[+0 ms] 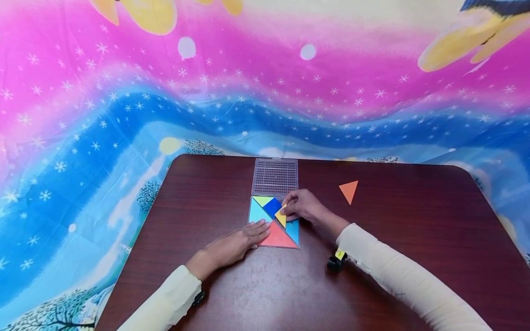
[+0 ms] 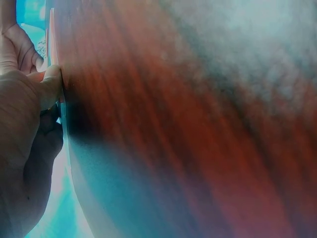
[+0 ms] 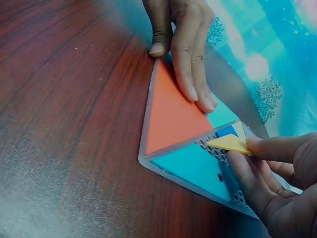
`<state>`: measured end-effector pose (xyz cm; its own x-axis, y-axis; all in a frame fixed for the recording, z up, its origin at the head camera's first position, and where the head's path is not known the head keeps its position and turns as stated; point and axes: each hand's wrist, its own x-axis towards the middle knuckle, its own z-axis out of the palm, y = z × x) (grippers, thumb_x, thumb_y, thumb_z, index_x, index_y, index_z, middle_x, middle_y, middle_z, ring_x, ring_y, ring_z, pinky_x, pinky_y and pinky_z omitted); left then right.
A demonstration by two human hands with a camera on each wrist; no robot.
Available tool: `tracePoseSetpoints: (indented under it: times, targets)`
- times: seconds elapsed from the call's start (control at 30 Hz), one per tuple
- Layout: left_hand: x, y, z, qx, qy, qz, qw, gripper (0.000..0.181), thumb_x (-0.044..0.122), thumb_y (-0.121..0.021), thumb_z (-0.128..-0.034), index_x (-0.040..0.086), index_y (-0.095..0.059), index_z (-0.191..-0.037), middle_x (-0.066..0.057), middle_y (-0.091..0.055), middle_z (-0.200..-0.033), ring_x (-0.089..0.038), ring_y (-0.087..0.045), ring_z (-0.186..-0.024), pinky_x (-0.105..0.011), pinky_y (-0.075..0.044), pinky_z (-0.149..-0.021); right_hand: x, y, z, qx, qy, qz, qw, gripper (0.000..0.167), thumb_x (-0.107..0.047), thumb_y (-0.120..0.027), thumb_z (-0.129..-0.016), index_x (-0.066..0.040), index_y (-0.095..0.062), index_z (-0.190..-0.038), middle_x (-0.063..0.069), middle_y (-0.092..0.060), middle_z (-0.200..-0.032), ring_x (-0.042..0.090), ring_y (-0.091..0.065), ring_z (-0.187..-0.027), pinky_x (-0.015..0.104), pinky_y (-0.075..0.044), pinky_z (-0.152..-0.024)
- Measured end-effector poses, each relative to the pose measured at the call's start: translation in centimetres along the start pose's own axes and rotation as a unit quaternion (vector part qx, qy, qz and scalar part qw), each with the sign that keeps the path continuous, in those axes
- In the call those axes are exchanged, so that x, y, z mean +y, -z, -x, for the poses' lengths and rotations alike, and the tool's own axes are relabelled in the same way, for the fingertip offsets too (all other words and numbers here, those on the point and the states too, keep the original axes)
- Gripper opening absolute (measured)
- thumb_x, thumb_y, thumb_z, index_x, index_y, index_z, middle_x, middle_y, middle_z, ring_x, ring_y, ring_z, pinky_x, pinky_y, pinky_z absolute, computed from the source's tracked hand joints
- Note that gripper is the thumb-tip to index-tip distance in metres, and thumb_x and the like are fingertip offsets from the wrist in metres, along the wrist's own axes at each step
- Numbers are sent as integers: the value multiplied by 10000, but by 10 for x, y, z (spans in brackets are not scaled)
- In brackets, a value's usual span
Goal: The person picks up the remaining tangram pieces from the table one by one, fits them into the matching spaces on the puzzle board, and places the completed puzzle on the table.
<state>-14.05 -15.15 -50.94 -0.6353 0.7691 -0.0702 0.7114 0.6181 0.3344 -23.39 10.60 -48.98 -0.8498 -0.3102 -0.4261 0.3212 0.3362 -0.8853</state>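
Observation:
A square tangram tray (image 3: pixel 142 159) lies on the table. In it are a large orange-red triangle (image 1: pixel 278 236), a large turquoise triangle (image 1: pixel 257 213), a blue piece (image 1: pixel 272 207), a light green piece (image 1: pixel 259 200) and a teal piece (image 3: pixel 198 168). My right hand (image 1: pixel 304 205) pinches a yellow piece (image 3: pixel 228 143) between thumb and finger, tilted above a bare textured patch of the tray. With extended fingers, my left hand (image 1: pixel 236 243) rests on the orange-red triangle, its thumb at the tray's edge. The left wrist view shows that hand (image 2: pixel 25 134) at its left side.
Behind the tray lies a clear gridded panel (image 1: pixel 275 177), touching it. An orange triangle (image 1: pixel 349 191) lies to the right on the brown table (image 1: pixel 198 193). A patterned cloth (image 1: pixel 265 92) hangs beyond the table's far edge.

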Motion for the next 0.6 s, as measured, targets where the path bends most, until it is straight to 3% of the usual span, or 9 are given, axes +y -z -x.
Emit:
tracePoseSetpoints:
  times: [0.6]
  targets:
    - [-1, 0, 0, 38, 28, 84, 10000, 502, 190, -534, -1078, 157, -425, -1567, -9, -349, -1670, -202, -303, -1560, -392, -355, -1236, 1, -11, 6, 376, 287, 1065, 9932, 147, -5, -821, -842, 3, -717, -945, 121, -685, -810, 158, -681, -637, 296, -644, -639]
